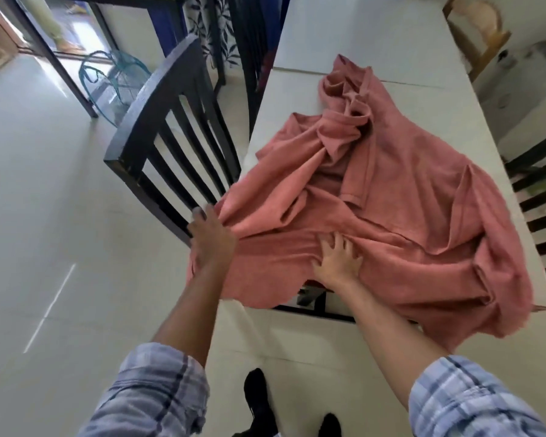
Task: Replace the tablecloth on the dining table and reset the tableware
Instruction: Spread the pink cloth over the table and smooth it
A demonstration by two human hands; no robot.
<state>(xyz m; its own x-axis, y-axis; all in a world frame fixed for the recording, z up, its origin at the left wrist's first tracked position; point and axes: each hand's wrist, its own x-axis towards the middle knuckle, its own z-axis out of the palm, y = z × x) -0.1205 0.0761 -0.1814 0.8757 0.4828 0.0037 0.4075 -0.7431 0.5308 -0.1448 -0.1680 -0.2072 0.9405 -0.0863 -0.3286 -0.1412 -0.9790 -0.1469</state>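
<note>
A salmon-pink tablecloth lies crumpled over the near half of the white dining table, bunched into folds toward the middle and hanging off the near end. My left hand grips the cloth's left edge beside the table's near-left corner. My right hand rests flat on the cloth near the table's front edge, fingers spread. No tableware is in view.
A dark slatted chair stands at the table's left side, close to my left hand. Another dark chair sits on the right, a light wooden chair at the far right. Pale tiled floor stretches to the left.
</note>
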